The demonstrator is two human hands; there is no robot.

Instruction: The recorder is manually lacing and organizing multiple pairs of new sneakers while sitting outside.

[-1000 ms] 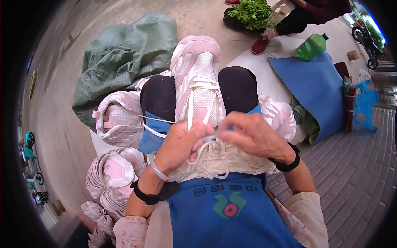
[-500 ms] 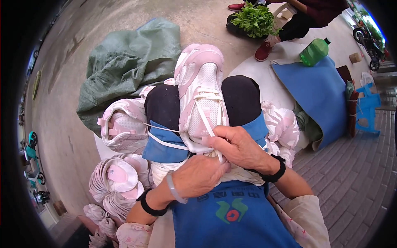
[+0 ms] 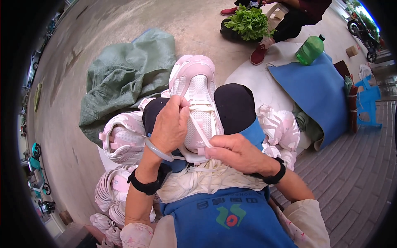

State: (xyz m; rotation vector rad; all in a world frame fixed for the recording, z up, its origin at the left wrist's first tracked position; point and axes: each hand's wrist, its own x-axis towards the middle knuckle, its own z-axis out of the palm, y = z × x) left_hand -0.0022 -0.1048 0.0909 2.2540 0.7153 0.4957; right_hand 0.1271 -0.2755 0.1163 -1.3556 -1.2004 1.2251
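Observation:
A pink-and-white sneaker (image 3: pixel 193 80) rests between my knees, its toe pointing away from me. White lace crosses the upper part of its tongue. My right hand (image 3: pixel 240 153) pinches a white shoelace (image 3: pixel 199 130) by the heel opening; the lace runs taut up toward the eyelets. My left hand (image 3: pixel 170 126) is closed at the sneaker's left eyelet edge, and what its fingertips hold is hidden. A thick bundle of cream laces (image 3: pixel 211 177) lies across my lap, on the blue apron (image 3: pixel 244 206).
Another sneaker (image 3: pixel 124 136) sits left of my knee, above stacked shoe parts (image 3: pixel 109 190). More pink-and-white shoes (image 3: pixel 279 130) lie at right. Beyond are a green woven sack (image 3: pixel 128 74), blue sheet (image 3: pixel 314 95), green bottle (image 3: pixel 310 50), blue stool (image 3: pixel 368 103) and a seated person with leafy greens (image 3: pixel 250 22).
My left hand has moved from below the heel up and forward to the sneaker's left side. My right hand stays near the heel opening with the lace. The view has shifted slightly.

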